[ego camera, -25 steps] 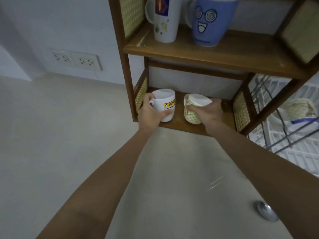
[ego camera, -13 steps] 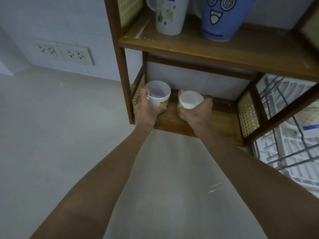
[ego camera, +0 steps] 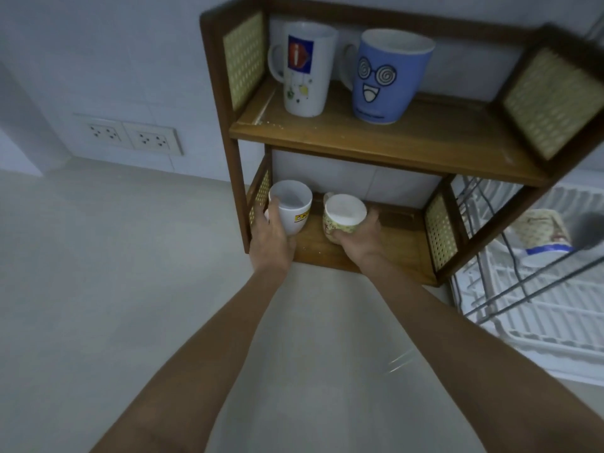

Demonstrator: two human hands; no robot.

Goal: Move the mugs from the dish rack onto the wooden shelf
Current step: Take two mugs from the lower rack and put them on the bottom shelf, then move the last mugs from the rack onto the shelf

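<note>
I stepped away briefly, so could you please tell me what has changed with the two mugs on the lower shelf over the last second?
Both mugs were tipped from mouth-down towards upright, so their open mouths now show. The left hand still grips the white mug and the right hand the green-patterned mug, which looks slightly tilted; neither is released. The tall white mug and blue mug on the upper shelf are unchanged.
</note>
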